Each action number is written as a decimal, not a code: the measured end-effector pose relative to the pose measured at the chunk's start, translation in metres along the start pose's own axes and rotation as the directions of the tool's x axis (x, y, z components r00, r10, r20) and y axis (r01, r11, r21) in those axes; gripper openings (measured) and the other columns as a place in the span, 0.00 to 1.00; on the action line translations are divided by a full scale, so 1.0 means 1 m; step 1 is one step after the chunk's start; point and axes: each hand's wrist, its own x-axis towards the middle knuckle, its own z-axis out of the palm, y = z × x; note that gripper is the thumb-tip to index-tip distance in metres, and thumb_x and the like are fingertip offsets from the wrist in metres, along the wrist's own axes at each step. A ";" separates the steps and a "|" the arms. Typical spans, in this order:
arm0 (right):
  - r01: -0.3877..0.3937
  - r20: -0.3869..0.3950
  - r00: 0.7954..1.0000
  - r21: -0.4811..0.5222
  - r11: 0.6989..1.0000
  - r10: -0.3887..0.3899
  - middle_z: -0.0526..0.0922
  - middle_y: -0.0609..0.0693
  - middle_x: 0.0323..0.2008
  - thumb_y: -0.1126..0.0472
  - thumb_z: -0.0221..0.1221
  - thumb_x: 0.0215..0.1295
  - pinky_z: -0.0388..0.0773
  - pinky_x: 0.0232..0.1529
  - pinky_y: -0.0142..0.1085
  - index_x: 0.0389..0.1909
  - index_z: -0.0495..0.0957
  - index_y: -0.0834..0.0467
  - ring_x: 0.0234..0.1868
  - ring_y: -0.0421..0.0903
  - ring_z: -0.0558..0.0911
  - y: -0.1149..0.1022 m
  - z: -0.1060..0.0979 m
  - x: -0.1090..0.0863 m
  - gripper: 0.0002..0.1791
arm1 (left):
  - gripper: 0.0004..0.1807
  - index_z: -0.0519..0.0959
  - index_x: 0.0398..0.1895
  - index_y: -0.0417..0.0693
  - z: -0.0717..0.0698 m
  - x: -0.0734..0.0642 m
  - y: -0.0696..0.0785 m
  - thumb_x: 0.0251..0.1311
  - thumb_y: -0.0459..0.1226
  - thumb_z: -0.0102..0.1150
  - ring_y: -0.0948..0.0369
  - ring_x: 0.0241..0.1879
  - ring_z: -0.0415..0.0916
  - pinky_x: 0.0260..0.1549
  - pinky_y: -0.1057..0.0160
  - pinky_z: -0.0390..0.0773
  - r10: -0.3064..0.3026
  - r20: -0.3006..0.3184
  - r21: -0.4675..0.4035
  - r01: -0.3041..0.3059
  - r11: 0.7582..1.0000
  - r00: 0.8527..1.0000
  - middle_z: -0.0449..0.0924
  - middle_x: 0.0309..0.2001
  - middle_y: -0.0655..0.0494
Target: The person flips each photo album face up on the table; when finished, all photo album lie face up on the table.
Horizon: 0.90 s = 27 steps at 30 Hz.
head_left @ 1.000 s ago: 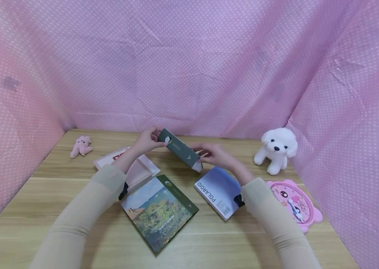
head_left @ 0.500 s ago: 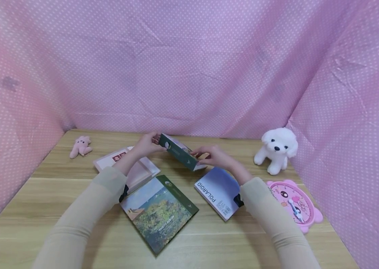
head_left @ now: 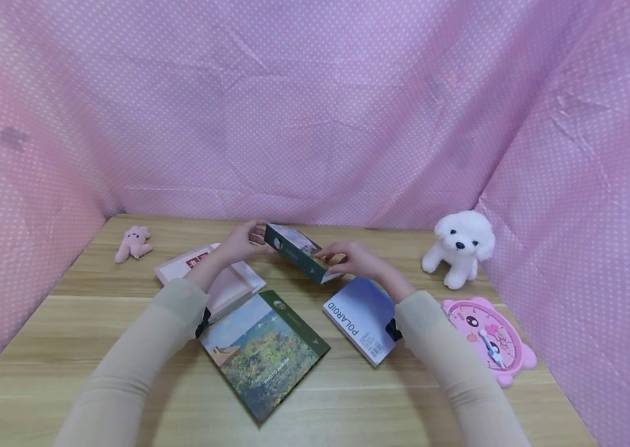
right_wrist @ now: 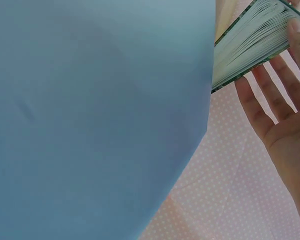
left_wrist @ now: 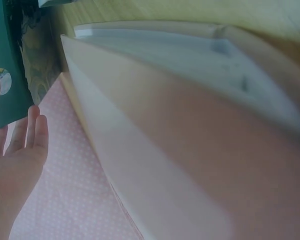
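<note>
Both hands hold a thick photo album (head_left: 292, 253) with a dark green spine, tilted above the back middle of the table. At its left end, my left hand (head_left: 243, 241) grips a corner; in the left wrist view the thumb lies on the green spine (left_wrist: 7, 60) and the fingers are at the edge. My right hand (head_left: 353, 258) pinches the other end. Seen from the right wrist, the thumb is at the album's page edges (right_wrist: 255, 42) and the fingers lie against the cover. A second photo album (head_left: 267, 357), with a painted landscape cover, lies flat in front.
A pale translucent case (head_left: 231, 292) lies under the left forearm, and a blue-white POLAROID album (head_left: 355, 320) beside the right one. A white plush dog (head_left: 460, 248) and a pink toy clock (head_left: 488, 338) stand right; a small pink plush (head_left: 135, 242) lies back left. Pink dotted cloth surrounds the table.
The held album has tilted back and dropped slightly, so its front cover now shows above the spine. Both hands have turned with it; the right fingers now overlap the cover. The other things stay put.
</note>
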 end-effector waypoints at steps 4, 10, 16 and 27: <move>0.005 0.018 1.000 0.009 1.000 -0.006 0.80 0.52 0.52 0.59 0.67 0.55 0.81 0.41 0.44 0.55 0.78 0.55 0.50 0.48 0.80 0.001 0.001 0.003 0.24 | 0.37 0.61 0.65 0.38 0.000 -0.001 -0.001 0.53 0.34 0.67 0.42 0.54 0.73 0.55 0.50 0.74 -0.021 -0.006 -0.015 0.021 1.000 1.000 0.71 0.56 0.34; -0.034 0.058 0.998 -0.002 0.999 0.034 0.79 0.54 0.54 0.55 0.68 0.52 0.78 0.49 0.50 0.55 0.78 0.56 0.52 0.50 0.78 0.004 0.005 0.008 0.27 | 0.33 0.64 0.63 0.39 0.002 0.000 -0.003 0.60 0.46 0.61 0.44 0.56 0.70 0.55 0.48 0.73 -0.069 -0.018 0.065 0.070 0.995 0.997 0.71 0.56 0.36; -0.034 0.079 0.996 -0.105 0.994 0.042 0.78 0.55 0.56 0.51 0.70 0.50 0.74 0.55 0.48 0.56 0.77 0.56 0.56 0.51 0.75 0.007 0.013 0.012 0.30 | 0.30 0.64 0.63 0.42 0.005 -0.002 -0.005 0.62 0.47 0.58 0.43 0.55 0.71 0.51 0.48 0.75 -0.133 -0.009 0.112 0.133 0.985 0.991 0.69 0.57 0.36; -0.037 0.107 0.992 -0.239 0.970 0.064 0.73 0.59 0.59 0.49 0.70 0.50 0.72 0.57 0.46 0.58 0.74 0.58 0.59 0.55 0.73 0.003 0.023 0.020 0.35 | 0.25 0.67 0.59 0.38 0.009 -0.001 -0.008 0.62 0.40 0.58 0.43 0.54 0.71 0.53 0.48 0.73 -0.098 -0.018 0.177 0.099 0.979 0.995 0.70 0.56 0.35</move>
